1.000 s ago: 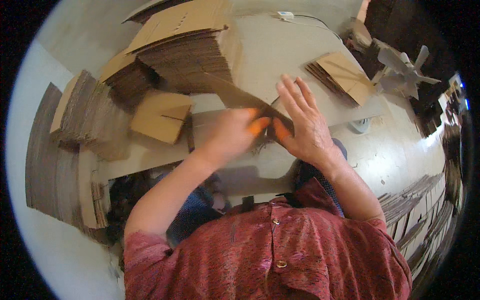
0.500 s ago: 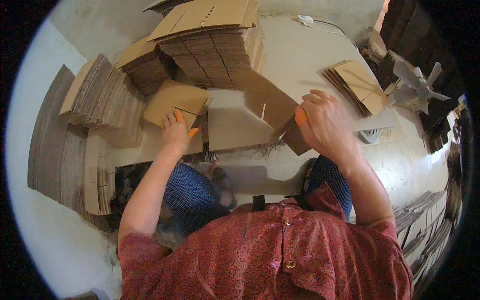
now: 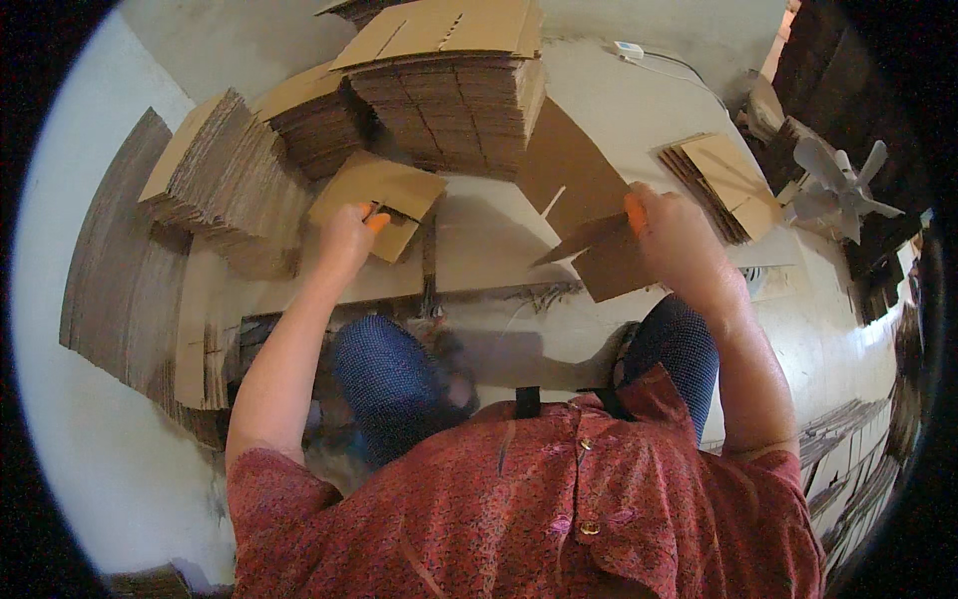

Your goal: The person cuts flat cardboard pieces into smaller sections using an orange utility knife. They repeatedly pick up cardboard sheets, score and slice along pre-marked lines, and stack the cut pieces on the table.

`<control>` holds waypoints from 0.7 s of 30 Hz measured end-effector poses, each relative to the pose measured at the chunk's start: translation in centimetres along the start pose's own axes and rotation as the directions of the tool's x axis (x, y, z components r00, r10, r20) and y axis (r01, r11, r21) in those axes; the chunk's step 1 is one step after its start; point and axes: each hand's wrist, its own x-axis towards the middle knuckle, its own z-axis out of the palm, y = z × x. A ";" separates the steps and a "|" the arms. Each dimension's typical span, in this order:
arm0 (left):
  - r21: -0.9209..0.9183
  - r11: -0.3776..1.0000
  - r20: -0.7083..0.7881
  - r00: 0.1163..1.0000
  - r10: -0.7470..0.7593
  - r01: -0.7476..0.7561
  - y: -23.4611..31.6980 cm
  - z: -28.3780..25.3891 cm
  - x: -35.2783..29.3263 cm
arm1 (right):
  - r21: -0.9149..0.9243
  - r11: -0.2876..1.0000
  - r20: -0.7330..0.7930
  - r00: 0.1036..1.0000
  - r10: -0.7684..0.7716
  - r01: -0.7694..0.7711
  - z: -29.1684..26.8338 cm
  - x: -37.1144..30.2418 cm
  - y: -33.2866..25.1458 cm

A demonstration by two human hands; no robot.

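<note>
My left hand (image 3: 347, 242) is closed in a pinch on a slotted cardboard piece (image 3: 404, 183), tilted up at the left of the table. Orange covers sit on the thumb and a finger. On the right, my right hand (image 3: 687, 240), also with an orange finger cover, grips slotted cardboard panels. A tall brown panel (image 3: 571, 160) with a pale slot leans up from there, and a smaller panel (image 3: 617, 268) hangs below at an angle to it. How the panels join is partly hidden by the hand.
A tall stack of cardboard sheets (image 3: 444, 105) stands at the back. More stacked cardboard (image 3: 225, 185) lines the left side. A small pile of flat pieces (image 3: 733, 180) lies at the right, beside a grey fan (image 3: 843, 190). A white plug box with a cable (image 3: 629, 48) rests at the back.
My left hand, spread on the cardboard piece before, now pinches it, and the piece is tilted higher. The panels in my right hand have turned, showing more of their faces.
</note>
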 end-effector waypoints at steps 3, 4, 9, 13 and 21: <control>-0.033 0.993 0.004 0.994 0.112 -0.112 -2.9 2.5 0.7 | 0.105 0.993 0.044 0.998 0.055 -0.059 -0.8 0.1 0.3; -0.080 0.994 0.005 0.997 0.074 -0.074 -3.6 2.7 0.8 | 0.118 0.991 0.054 0.997 0.056 -0.062 -1.2 0.1 0.2; -0.167 0.979 0.028 0.992 0.126 -0.120 -4.4 2.3 0.3 | 0.256 0.967 0.069 0.998 -0.014 -0.004 -1.1 -0.3 1.2; -0.119 0.989 -0.038 0.996 0.079 -0.083 -2.1 0.9 0.2 | 0.361 0.933 0.056 0.998 -0.019 -0.002 0.2 -0.2 1.9; -0.236 0.958 -0.134 0.982 0.130 -0.160 -0.4 -3.2 2.2 | 0.534 0.816 -0.285 0.956 -0.074 0.222 -3.4 -3.2 -1.5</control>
